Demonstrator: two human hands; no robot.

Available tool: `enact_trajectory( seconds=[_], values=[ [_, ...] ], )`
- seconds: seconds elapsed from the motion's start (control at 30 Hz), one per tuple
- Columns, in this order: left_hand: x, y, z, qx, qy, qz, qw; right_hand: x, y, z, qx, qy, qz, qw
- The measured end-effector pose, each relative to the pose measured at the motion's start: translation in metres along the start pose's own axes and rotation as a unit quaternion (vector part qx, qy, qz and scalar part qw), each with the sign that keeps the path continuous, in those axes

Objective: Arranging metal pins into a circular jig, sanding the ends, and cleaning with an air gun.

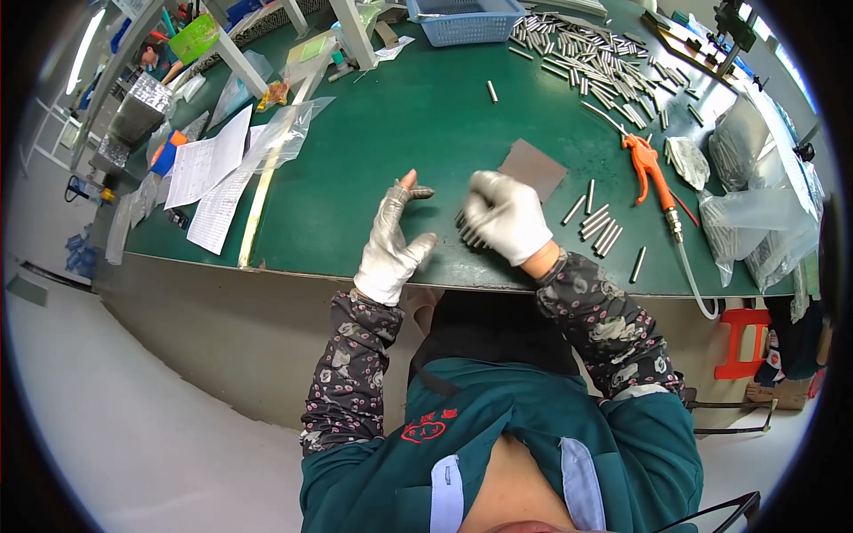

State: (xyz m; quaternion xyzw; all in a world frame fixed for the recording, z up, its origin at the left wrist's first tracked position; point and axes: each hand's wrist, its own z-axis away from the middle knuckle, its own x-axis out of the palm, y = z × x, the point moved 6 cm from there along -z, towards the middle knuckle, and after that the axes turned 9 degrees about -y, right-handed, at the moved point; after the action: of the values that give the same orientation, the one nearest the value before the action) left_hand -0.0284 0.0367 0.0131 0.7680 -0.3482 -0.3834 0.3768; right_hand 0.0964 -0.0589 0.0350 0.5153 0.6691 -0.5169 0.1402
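My left hand [391,244], in a whitish glove, hovers over the near part of the green table with its fingers apart. It holds nothing I can see. To its right, my gloved right hand [508,218] is curled over a row of short metal pins [467,233], whose ends show at its left side. The fingers' grip is partly hidden beneath the hand. Just beyond it lies a brown square sheet [536,169], partly covered by the hand. More loose metal pins [597,222] lie to the right of that hand.
An orange air gun [653,169] with a hose lies on the right, near a crumpled white cloth [687,163] and plastic bags [742,222]. A big pile of pins [595,58] and a blue basket [466,22] are at the back. Papers [213,169] lie left.
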Motion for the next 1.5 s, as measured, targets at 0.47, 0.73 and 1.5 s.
enact_trajectory(
  seconds=[0.47, 0.73, 1.5],
  values=[
    [0.092, 0.074, 0.061, 0.010, 0.029, -0.147, 0.989, 0.074, -0.036, 0.142, 0.432, -0.085, -0.833, 0.335],
    [0.141, 0.013, 0.099, -0.137, -0.033, 0.008, 0.990, 0.117, -0.006, 0.196, 0.424, -0.032, -0.889, 0.170],
    [0.130, 0.079, 0.061, 0.009, -0.175, -0.091, 0.980, 0.046, -0.001, 0.178, 0.348, -0.062, -0.820, 0.449]
  ],
)
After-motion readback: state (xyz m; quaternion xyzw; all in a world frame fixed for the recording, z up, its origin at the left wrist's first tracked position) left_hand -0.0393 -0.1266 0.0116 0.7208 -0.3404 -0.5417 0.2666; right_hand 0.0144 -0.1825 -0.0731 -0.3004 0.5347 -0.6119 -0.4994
